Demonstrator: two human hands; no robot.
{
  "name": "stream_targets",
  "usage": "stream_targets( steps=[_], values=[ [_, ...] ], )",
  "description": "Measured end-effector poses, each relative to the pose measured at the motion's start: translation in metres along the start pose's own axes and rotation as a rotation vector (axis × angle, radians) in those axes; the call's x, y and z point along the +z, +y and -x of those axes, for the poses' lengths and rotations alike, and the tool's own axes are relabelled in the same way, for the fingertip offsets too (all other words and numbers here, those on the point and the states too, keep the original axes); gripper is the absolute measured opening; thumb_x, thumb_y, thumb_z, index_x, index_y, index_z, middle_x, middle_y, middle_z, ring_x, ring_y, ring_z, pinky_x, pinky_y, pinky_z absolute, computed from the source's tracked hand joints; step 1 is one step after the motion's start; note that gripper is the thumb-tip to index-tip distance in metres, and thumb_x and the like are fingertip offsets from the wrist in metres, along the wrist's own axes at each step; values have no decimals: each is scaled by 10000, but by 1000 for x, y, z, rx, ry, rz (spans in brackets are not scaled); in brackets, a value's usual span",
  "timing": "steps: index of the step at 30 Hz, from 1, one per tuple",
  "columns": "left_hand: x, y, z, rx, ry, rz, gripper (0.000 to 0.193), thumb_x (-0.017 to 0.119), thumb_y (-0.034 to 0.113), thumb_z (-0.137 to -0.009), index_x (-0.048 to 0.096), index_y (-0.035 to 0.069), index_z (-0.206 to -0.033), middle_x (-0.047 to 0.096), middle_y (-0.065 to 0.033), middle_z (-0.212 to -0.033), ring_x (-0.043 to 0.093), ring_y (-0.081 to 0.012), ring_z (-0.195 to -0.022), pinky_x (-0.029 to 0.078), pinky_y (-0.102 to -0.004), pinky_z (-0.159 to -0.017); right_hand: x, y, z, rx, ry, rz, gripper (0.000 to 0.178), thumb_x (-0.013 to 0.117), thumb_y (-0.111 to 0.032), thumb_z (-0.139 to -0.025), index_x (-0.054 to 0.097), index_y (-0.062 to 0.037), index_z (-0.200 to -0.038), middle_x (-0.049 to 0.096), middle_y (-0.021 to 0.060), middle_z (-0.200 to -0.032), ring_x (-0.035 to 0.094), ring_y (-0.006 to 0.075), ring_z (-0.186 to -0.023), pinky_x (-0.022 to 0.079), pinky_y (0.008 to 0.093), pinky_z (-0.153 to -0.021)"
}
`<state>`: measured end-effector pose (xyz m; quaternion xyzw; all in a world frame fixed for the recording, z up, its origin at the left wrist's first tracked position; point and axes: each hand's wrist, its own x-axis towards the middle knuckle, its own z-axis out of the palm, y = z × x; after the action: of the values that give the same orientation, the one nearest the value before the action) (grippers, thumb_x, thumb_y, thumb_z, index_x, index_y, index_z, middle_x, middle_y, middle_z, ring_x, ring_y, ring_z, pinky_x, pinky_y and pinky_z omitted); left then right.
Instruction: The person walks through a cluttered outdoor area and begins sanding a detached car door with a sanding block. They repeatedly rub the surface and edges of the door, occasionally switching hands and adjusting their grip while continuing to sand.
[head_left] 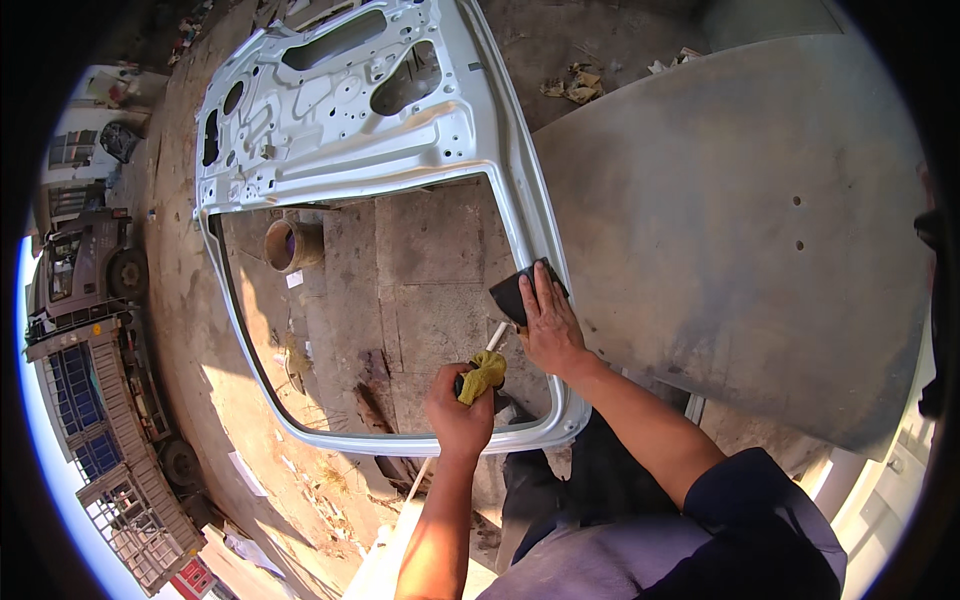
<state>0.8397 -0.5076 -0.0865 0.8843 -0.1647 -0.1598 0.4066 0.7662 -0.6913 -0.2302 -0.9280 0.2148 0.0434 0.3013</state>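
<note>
A white car door shell (470, 140) stretches away from me, its window frame nearest my body. My right hand (555, 335) lies on the right side of that frame, fingers extended over a black sheet of what looks like sandpaper (511, 297). The sheet is pressed against the metal; the thumb is mostly hidden. Above the lower window edge, my left hand (460, 412) is closed round a bunched yellow cloth (486, 376). Something dark shows beside the cloth in that grip, too small to name.
A large grey panel (720, 240) with two small holes stands to the right. Through the window opening, a bucket (293, 246) shows on the concrete floor. A truck (100, 400) is parked at the far left. Crumpled scraps (576, 84) lie beyond the door.
</note>
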Motion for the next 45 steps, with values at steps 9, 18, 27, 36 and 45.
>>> stream_targets(
  steps=[9,18,27,36,45],
  values=[
    [2,-78,86,-64,-456,-266,330,870,142,-837,755,88,-1141,772,-178,-1081,756,-453,-974,613,-542,-832,20,2,99,9,-75,-54,1000,705,-334,-1090,104,-13,-1822,70,323,-1871,153,461,-1748,188,556,-1422],
    [6,-73,105,33,-515,-344,333,866,169,-844,749,111,-1151,743,-149,-1063,741,-424,-1031,617,-547,-850,-33,33,-123,91,177,86,807,419,-490,-1209,153,-48,-1829,208,229,-1884,221,353,-1747,185,498,-1431],
    [2,-83,117,-27,-497,-273,335,868,152,-837,746,109,-1146,739,-161,-1089,732,-431,-1070,616,-548,-891,12,15,43,5,90,3,999,682,-330,-1089,90,4,-1821,129,349,-1860,201,499,-1728,163,577,-1417],
    [8,-75,107,-10,-515,-273,327,856,148,-836,747,100,-1141,743,-171,-1090,731,-442,-1046,617,-545,-901,-48,60,-159,96,112,79,793,375,-506,-1209,221,-14,-1811,190,286,-1871,232,406,-1737,153,493,-1435],
    [2,-80,110,-45,-515,-230,351,843,122,-819,741,89,-1153,743,-180,-1096,731,-448,-1053,612,-543,-921,10,19,114,-61,-39,-99,973,675,-330,-1096,119,-8,-1826,143,321,-1869,193,511,-1730,197,600,-1401]
  ],
)
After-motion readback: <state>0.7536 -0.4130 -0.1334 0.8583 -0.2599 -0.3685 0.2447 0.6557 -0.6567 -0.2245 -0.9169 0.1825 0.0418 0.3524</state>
